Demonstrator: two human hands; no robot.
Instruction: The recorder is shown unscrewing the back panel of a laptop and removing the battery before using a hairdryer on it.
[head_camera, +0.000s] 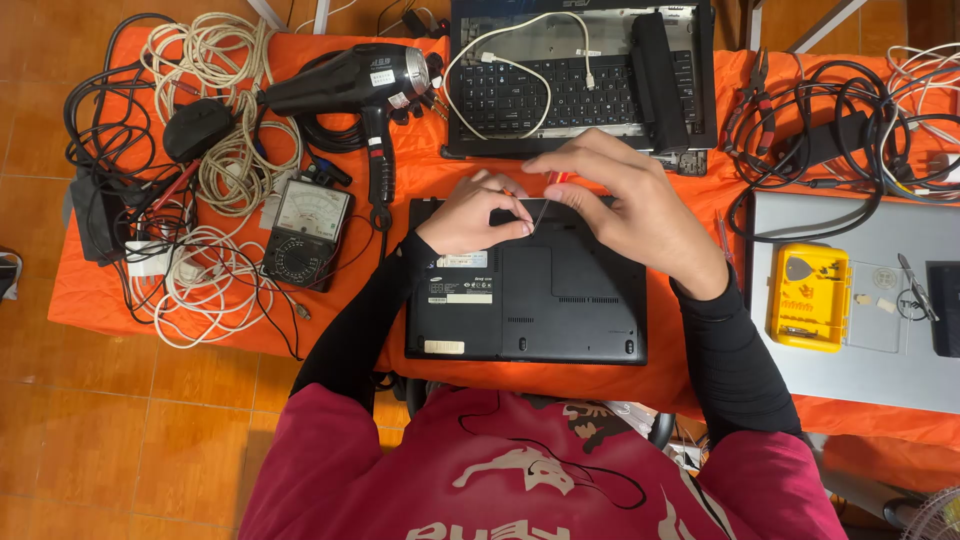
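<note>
— Here, from my remote seat: a black laptop (545, 300) lies base-up on the orange-covered counter (700, 215), its far edge under both hands. Why flipped, do you think?

— So the underside panels and screws face the worker, I'd judge. The right hand (630, 205) has its grip closed round a thin screwdriver with a red handle (553, 180), fingers curled over the top, the shaft angled down onto the laptop's far edge.

— And the left hand (478, 215)?

— Its grip is pinched nearly shut right at the screwdriver's tip, thumb and forefinger together. Whether it has a screw or only steadies the tip, I cannot tell; the fingers cover that spot. It seems placed to guide the tool.

— So the tool sits between both grips?

— Yes: handle inside the right grip, tip just beside the left fingertips, both touching the laptop's far edge near its middle.

— What surrounds the laptop?

— Beyond it, a second, opened laptop (580, 80) with its keyboard bared and a white cable looped over it. Left of the black laptop, an analogue multimeter (307, 232), a black hair dryer (365, 85) and tangled white cables (215, 100). To its right, a yellow parts case (808, 297) rests on a grey lid, well apart from the hands.
</note>
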